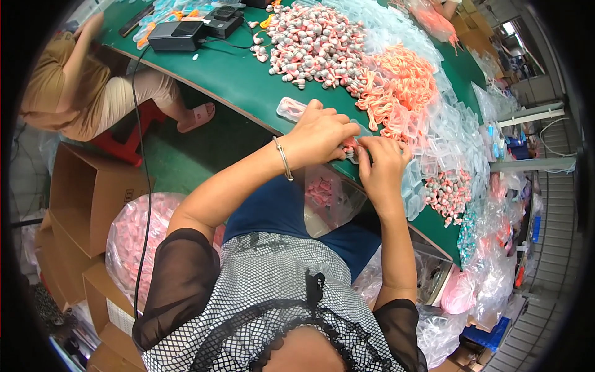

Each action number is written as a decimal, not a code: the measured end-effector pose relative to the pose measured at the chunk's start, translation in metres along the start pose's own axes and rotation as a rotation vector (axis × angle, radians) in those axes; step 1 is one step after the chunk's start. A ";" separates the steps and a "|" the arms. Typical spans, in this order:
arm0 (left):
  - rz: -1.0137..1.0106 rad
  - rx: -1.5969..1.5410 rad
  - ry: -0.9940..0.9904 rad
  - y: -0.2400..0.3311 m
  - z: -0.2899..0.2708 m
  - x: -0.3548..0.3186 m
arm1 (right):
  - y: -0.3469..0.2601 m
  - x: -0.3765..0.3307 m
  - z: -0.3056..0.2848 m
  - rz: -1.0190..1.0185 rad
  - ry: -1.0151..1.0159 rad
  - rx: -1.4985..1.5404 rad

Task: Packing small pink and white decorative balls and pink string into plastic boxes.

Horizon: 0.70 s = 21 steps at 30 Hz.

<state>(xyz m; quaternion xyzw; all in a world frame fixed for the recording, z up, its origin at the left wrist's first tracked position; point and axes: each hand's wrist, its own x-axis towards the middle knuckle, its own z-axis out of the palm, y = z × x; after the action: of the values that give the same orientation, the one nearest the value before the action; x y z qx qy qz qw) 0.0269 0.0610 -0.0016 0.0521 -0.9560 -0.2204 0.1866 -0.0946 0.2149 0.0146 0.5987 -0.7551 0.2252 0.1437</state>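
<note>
Over the near edge of the green table (238, 77), the left hand (322, 133) and right hand (383, 162) each hold a narrow pinching grip on a small pink-and-grey plug (351, 143), at 4 o'clock from the left, 10 from the right; its long axis is too hidden to tell. A clear plastic case (290, 108) lies at 10 o'clock from the left hand, the nearer one, long axis roughly 10 to 4.
</note>
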 end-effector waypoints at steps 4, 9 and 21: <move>0.044 -0.010 0.057 -0.003 0.005 -0.001 | -0.006 -0.002 -0.005 -0.005 -0.055 -0.036; 0.064 0.033 0.042 -0.002 0.003 0.001 | -0.002 -0.007 -0.001 0.045 -0.006 -0.120; 0.055 0.036 0.060 -0.002 0.005 0.000 | -0.007 -0.017 0.001 -0.146 0.002 -0.341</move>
<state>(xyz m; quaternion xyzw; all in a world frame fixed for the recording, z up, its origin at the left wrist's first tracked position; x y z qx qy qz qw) 0.0249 0.0610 -0.0067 0.0355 -0.9548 -0.1963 0.2203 -0.0836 0.2275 0.0070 0.6186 -0.7368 0.0833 0.2598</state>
